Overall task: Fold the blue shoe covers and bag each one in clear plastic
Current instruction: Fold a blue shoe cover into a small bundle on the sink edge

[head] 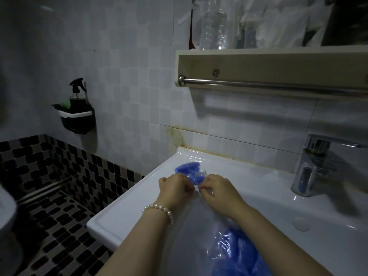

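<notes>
Head view shows your left hand (175, 188) and right hand (217, 191) close together at the left ledge of the sink (127, 202), fingers curled, each pinching the clear plastic bag (196, 185) between them. A folded blue shoe cover (188, 170) lies on the ledge at twelve o'clock from your hands, just beyond them, apparently part-way inside the bag; the light is too dim to be sure. More blue shoe covers (237, 253) sit bunched under loose clear film at five o'clock, beneath your right forearm.

I judge the thin film may slip from your pinch, or the fold may spring open as you work it in. The ledge is glossy and narrow, so the cover could slide off at nine o'clock.

A tap (310, 166) stands at three o'clock, a towel rail (278, 84) overhead; neither blocks you.
</notes>
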{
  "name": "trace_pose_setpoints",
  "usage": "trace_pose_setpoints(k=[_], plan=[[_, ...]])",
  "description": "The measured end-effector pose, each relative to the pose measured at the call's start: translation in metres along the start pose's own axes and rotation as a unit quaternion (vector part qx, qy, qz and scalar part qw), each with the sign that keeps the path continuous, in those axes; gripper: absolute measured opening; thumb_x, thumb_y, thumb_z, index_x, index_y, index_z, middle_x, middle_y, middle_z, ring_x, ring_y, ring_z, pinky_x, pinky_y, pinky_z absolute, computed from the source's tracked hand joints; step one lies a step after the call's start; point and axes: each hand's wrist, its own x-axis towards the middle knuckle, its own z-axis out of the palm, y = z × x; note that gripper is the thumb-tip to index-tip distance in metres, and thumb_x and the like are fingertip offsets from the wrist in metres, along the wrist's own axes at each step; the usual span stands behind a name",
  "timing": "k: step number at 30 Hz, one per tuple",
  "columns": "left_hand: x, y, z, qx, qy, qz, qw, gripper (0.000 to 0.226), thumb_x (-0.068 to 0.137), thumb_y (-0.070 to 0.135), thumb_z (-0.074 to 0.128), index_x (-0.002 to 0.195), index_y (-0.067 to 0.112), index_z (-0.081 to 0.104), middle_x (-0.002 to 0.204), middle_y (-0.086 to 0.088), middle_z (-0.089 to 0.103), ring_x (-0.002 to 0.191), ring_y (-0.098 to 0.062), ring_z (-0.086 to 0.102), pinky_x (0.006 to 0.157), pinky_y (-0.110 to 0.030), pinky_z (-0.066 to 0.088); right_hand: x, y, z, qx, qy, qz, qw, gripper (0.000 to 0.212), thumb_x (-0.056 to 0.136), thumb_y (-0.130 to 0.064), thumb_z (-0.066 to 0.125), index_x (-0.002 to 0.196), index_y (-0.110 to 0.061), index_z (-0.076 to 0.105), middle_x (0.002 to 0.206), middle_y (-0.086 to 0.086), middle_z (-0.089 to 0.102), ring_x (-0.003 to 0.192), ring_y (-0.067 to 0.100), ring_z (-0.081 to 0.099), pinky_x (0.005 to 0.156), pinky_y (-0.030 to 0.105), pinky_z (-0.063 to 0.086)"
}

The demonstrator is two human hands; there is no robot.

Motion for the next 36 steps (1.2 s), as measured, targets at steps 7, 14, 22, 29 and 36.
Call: trace_pose_setpoints(k=[7,14,22,29,36], plan=[[0.004,-0.005,-0.006,0.050,0.060,-0.124,0.989,0.024,0.090,0.022,0.054,0.110,0.028,0.066,0.125,0.005,0.056,0.122,-0.017,0.046,0.096,-0.033,0.025,-0.003,-0.016,0.010,-0.075,-0.086,-0.022,0.993,0.071,0.079,-0.067,0.024,0.134,-0.029,0.049,0.133,-0.005,0.042,0.122,0.015,0.036,0.101,0.032,0.029],[0.003,0.001,-0.009,-0.041,0.132,-0.084,0.987,0.029,0.088,0.011,0.052,0.113,0.018,0.064,0.126,-0.004,0.056,0.119,-0.023,0.048,0.098,-0.035,0.034,0.002,-0.017,0.010,-0.216,-0.040,0.101,0.970,0.034,0.095,-0.021,0.035,0.124,-0.014,0.051,0.131,0.010,0.046,0.116,0.028,0.039,0.095,0.039,0.034],[-0.018,0.033,0.007,-0.036,0.057,0.176,0.982,0.021,0.069,0.017,0.054,0.082,0.010,0.069,0.086,-0.007,0.062,0.077,-0.028,0.059,0.070,-0.035,0.048,0.003,0.001,-0.043,-0.098,-0.046,0.145,0.984,0.053,0.085,-0.028,0.058,0.135,-0.019,0.046,0.135,0.010,0.040,0.124,0.029,0.038,0.102,0.038,0.034],[-0.055,0.089,0.020,0.054,-0.434,0.147,0.887,0.033,0.077,0.045,0.072,0.088,0.015,0.068,0.085,-0.001,0.063,0.075,-0.015,0.054,0.069,-0.024,0.044,-0.075,0.010,-0.112,-0.015,-0.442,0.226,0.868,0.017,0.077,-0.025,0.076,0.089,-0.018,0.067,0.087,0.001,0.067,0.076,0.013,0.062,0.069,0.027,0.051],[-0.055,0.070,0.025,0.119,-0.485,0.137,0.856,0.028,0.075,0.014,0.075,0.103,0.015,0.071,0.082,0.000,0.064,0.065,-0.012,0.053,0.067,-0.025,0.047,-0.102,-0.004,-0.066,-0.045,-0.517,0.161,0.839,0.050,0.075,-0.021,0.078,0.121,-0.018,0.057,0.100,-0.005,0.052,0.086,0.013,0.055,0.078,0.028,0.053]])
